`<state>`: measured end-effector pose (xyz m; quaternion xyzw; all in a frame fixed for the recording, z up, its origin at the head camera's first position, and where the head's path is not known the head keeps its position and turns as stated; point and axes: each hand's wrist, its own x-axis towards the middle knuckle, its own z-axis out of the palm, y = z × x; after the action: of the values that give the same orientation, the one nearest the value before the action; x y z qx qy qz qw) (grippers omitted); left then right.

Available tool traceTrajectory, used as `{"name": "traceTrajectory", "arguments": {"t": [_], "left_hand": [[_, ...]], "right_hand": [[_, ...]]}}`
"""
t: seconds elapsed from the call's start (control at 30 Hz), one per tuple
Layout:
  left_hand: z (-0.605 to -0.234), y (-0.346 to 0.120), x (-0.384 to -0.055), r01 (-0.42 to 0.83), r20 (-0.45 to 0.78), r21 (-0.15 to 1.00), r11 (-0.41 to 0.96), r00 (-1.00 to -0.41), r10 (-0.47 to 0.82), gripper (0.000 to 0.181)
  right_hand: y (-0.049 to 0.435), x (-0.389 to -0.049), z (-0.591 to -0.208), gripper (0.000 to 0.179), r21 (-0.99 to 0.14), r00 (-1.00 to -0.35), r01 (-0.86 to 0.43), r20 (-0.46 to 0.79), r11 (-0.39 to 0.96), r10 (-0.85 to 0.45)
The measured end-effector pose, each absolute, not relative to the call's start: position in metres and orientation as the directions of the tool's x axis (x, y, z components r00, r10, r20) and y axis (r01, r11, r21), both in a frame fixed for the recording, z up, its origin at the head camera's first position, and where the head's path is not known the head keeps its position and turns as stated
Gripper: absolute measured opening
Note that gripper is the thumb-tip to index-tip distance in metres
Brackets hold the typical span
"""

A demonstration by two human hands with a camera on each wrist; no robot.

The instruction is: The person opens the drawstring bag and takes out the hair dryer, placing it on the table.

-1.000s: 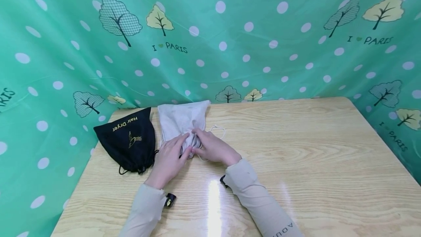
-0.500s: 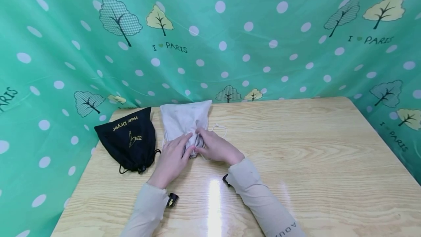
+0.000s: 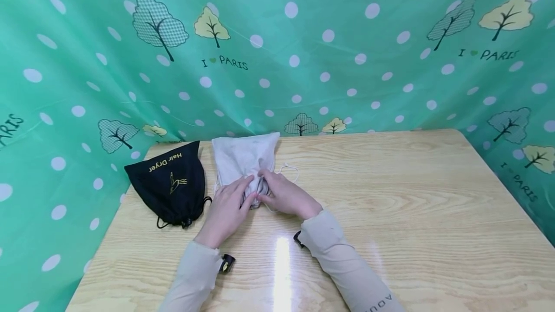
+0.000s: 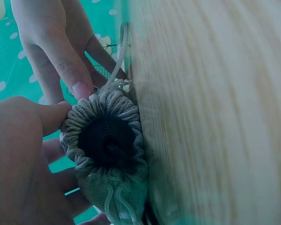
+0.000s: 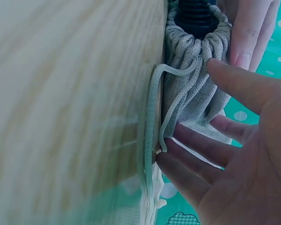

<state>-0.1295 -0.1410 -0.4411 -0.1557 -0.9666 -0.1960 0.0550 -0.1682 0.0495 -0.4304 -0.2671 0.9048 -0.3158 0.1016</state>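
Note:
A light grey drawstring bag (image 3: 243, 150) lies at the table's back left, its gathered mouth turned toward the person. A round, ribbed black end (image 4: 106, 138) with a cord shows inside that mouth; whatever else the bag contains is hidden. My left hand (image 3: 223, 210) holds one side of the gathered cloth, thumb on top and fingers around the side. From the other side, my right hand (image 3: 286, 194) holds the bag with its thumb (image 5: 243, 84) at the mouth and its fingers along the cloth. Pale drawstrings (image 5: 152, 112) hang loose beside the right fingers.
Left of the grey bag lies a black drawstring pouch (image 3: 173, 182) printed "Hair Dryer", its cord and toggle toward the person. A green curtain (image 3: 347, 76) with dots and trees hangs behind the wooden table (image 3: 390, 196) and at its sides.
Over the first half second, both hands and the grey bag shift slightly to the right. Since then they stay almost still. The black pouch keeps its place.

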Motion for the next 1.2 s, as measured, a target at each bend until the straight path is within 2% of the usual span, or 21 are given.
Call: {"name": "traceTrajectory", "arguments": {"t": [1.2], "left_hand": [[-0.4418, -0.1352, -0.1294, 0.358, 0.204, 0.373, 0.856, -0.931, 0.301, 0.048]], "right_hand": [[0.0554, -0.1645, -0.4289, 0.059, -0.625, -0.839, -0.420, -0.011, 0.658, -0.545]]}}
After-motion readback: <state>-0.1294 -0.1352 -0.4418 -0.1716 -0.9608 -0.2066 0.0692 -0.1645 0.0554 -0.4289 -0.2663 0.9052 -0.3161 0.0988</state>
